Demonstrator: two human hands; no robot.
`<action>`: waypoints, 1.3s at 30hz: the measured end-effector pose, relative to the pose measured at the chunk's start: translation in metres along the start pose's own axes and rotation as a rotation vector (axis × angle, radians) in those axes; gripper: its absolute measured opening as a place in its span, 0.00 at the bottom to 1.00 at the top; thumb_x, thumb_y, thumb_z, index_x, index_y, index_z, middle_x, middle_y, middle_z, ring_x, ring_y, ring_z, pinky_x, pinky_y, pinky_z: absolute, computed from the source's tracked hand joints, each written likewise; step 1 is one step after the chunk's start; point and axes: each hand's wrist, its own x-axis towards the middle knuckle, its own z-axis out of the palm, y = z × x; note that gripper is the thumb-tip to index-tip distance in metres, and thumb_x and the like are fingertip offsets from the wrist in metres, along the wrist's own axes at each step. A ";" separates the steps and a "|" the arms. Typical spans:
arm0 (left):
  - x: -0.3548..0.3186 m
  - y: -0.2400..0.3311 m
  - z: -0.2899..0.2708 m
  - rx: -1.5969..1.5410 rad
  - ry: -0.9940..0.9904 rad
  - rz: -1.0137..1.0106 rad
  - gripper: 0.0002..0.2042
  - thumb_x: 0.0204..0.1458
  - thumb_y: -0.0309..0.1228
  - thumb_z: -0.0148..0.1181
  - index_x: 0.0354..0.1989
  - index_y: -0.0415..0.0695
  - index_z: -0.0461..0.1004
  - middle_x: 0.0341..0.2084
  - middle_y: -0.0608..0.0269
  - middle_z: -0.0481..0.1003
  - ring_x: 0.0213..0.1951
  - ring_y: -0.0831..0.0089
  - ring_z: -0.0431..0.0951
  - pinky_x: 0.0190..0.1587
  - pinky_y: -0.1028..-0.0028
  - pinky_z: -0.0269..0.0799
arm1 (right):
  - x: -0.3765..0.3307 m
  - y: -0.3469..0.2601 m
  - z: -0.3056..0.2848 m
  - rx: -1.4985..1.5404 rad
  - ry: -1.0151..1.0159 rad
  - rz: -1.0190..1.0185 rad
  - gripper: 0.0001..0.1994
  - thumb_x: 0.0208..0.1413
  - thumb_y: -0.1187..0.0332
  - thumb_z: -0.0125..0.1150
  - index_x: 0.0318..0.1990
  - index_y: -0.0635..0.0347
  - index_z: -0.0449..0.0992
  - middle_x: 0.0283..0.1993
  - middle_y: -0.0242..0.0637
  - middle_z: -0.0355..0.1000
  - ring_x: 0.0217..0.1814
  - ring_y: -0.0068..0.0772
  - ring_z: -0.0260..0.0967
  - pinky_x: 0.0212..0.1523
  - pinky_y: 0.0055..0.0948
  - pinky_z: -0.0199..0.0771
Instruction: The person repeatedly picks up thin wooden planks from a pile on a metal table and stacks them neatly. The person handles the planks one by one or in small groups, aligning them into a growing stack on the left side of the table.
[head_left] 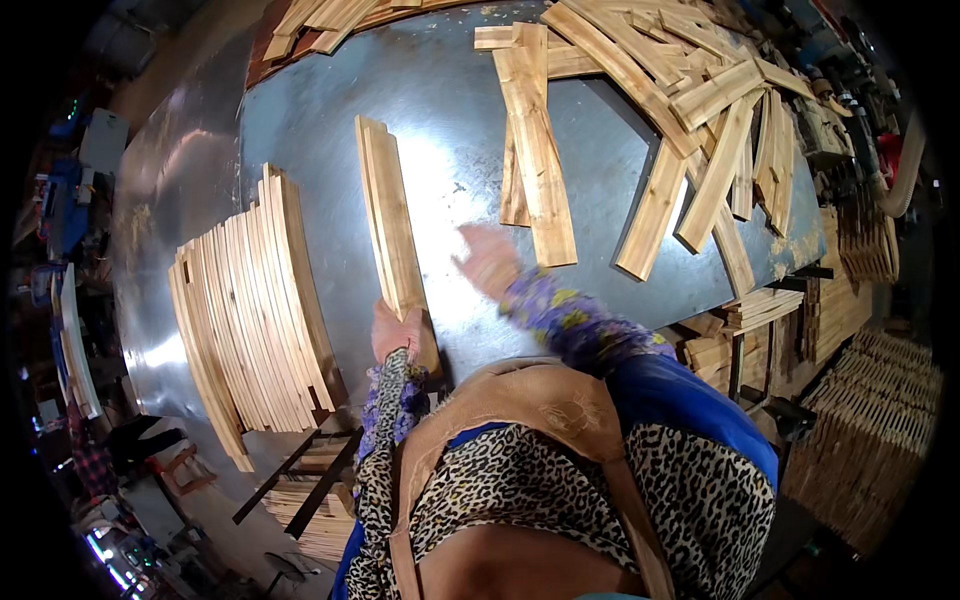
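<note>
My left hand [397,330] is closed around the near end of a small stack of pale wooden boards [390,220], which lies lengthwise on the metal table and points away from me. To the right of that stack, my right hand [488,262] hovers over the bare tabletop, blurred by motion. Its fingers look apart, and nothing shows in them. Just beyond it, a few boards [535,140] lie crossed over one another. A row of boards standing on edge [250,310] is packed side by side to the left of my left hand.
The grey metal table [320,110] spans the view. A loose heap of boards [700,110] covers its far right, and more boards [330,20] lie at the far left. Stacked wood [860,430] stands below at the right. Dark metal bars [325,480] jut out at the near left.
</note>
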 end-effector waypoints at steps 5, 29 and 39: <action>-0.018 -0.046 -0.033 0.208 0.088 -0.253 0.32 0.59 0.42 0.76 0.67 0.38 0.74 0.56 0.46 0.80 0.55 0.52 0.83 0.60 0.46 0.78 | 0.002 0.063 -0.074 -0.017 0.121 0.649 0.35 0.62 0.54 0.73 0.72 0.65 0.74 0.64 0.55 0.79 0.66 0.56 0.78 0.69 0.51 0.77; -0.004 -0.058 -0.044 0.150 0.688 0.344 0.31 0.56 0.39 0.75 0.67 0.41 0.75 0.65 0.38 0.75 0.66 0.38 0.75 0.71 0.48 0.72 | 0.172 0.087 -0.095 0.143 0.119 0.867 0.45 0.63 0.48 0.72 0.77 0.73 0.63 0.65 0.68 0.78 0.71 0.61 0.76 0.70 0.51 0.78; 0.083 0.183 0.049 0.347 -0.084 0.504 0.48 0.52 0.43 0.75 0.80 0.39 0.58 0.69 0.40 0.65 0.69 0.40 0.69 0.71 0.51 0.70 | 0.127 0.090 -0.117 -0.058 -0.224 0.281 0.37 0.65 0.43 0.66 0.73 0.59 0.75 0.67 0.58 0.78 0.73 0.60 0.74 0.76 0.49 0.70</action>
